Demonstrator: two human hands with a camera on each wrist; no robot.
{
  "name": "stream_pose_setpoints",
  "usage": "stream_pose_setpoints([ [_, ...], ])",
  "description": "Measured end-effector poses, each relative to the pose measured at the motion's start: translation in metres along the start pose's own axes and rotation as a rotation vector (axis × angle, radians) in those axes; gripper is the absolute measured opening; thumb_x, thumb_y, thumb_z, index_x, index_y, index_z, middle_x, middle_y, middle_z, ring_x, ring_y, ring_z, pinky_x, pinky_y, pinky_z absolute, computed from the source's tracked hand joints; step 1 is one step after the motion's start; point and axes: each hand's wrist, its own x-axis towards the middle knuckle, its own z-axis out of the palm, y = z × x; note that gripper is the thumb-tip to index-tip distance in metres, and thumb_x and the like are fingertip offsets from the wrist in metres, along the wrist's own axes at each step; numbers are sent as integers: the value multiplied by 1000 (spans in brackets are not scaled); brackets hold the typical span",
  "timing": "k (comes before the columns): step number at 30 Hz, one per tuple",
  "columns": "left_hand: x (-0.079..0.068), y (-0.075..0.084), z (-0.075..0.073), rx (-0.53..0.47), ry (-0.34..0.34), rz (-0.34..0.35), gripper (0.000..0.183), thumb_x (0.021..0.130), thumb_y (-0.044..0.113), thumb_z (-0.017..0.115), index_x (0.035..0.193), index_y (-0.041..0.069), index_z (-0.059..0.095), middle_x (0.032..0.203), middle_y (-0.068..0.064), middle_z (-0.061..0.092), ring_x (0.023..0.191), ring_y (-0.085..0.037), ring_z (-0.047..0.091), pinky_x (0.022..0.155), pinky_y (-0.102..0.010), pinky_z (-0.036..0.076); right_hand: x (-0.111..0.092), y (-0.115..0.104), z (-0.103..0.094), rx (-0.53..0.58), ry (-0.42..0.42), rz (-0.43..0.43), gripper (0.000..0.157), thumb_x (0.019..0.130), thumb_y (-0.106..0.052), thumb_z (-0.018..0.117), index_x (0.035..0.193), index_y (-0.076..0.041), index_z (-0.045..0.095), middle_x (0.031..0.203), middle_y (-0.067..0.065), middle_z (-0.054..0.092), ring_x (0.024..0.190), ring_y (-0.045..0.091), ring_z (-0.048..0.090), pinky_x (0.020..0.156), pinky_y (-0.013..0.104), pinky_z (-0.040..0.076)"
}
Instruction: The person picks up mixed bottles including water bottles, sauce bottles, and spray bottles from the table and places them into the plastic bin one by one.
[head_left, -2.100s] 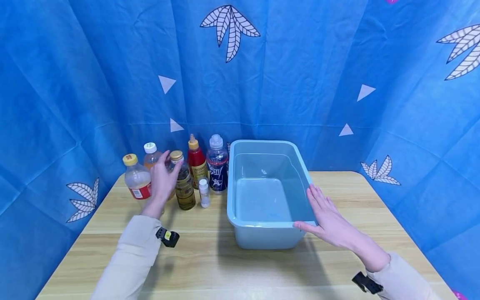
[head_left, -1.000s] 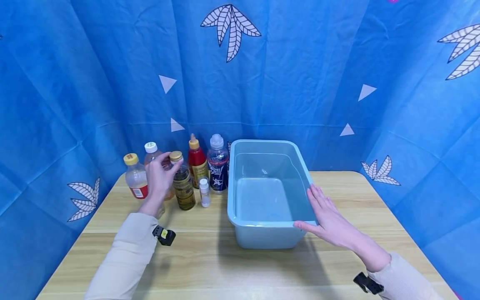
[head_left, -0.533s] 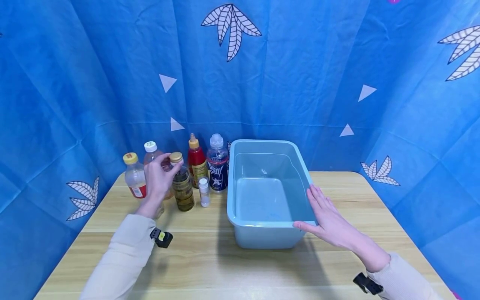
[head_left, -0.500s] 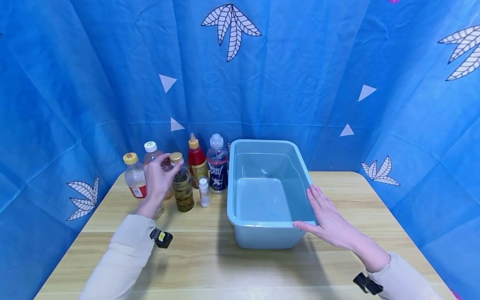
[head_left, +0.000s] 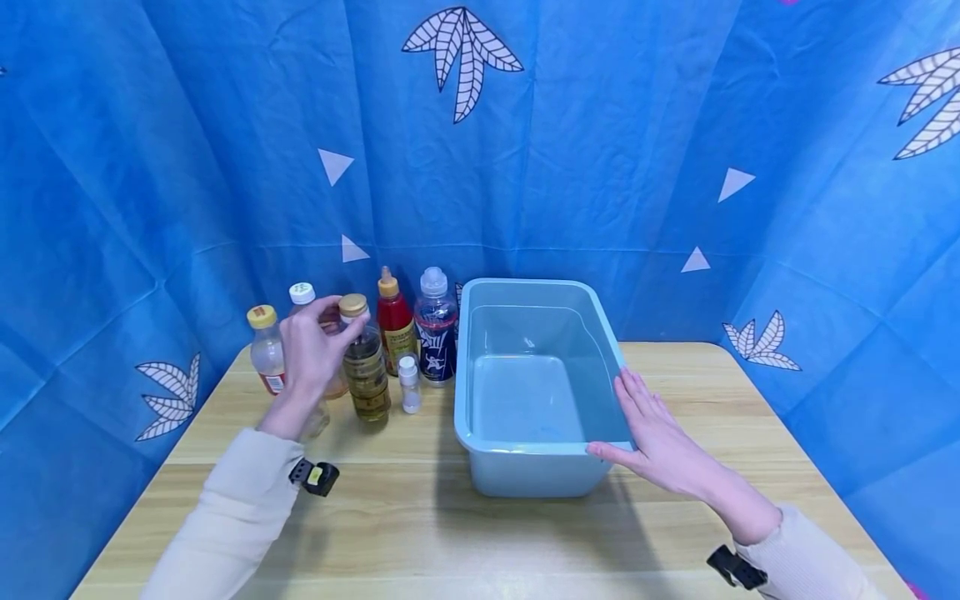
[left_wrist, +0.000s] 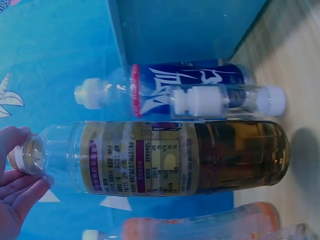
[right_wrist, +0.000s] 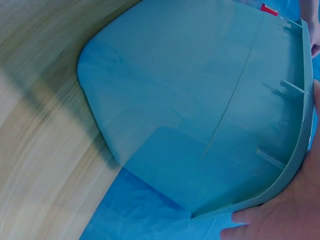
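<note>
My left hand (head_left: 309,354) pinches the neck of a clear bottle (head_left: 367,379) just below its gold cap. Amber liquid fills the lower part of this bottle, and a printed label wraps its middle. In the left wrist view the bottle (left_wrist: 160,157) stands a little off the tabletop, its shadow apart from the base. My right hand (head_left: 671,454) rests on the near right corner of a light blue plastic basin (head_left: 462,375), fingers fairly straight along the rim. The right wrist view shows the basin's outer wall (right_wrist: 185,90) with ribs under the rim.
Left of the held bottle stand a yellow-capped bottle (head_left: 267,350) and a white-capped bottle (head_left: 302,293), partly behind my hand. To its right are a red sauce bottle (head_left: 393,321), a small white-capped bottle (head_left: 409,387) and a blue-labelled bottle (head_left: 435,333). A blue curtain (head_left: 600,167) hangs behind.
My left hand has closed on the bottle's neck and raised the bottle slightly from the table. The left forearm has shifted a little left. The right hand and the basin have stayed put.
</note>
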Motion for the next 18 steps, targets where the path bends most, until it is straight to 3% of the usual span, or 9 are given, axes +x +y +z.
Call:
stream_pose_setpoints([
  [7,1,19,-11,0,-14,21,42,73,24,72,101,-5,62,92,-21,64,78,-32,62,69,-40,51,0,0,0,-3,0,-4,93,80,-54,53,138,7,14,145,21,4,132,34,1,101,56,11],
  [18,7,52,-25,2,9,121,40,71,23,75,96,-6,64,86,-19,65,73,-29,64,63,-37,52,1,0,-1,5,-1,-9,92,80,-53,54,137,8,14,145,21,4,132,34,1,101,56,11],
])
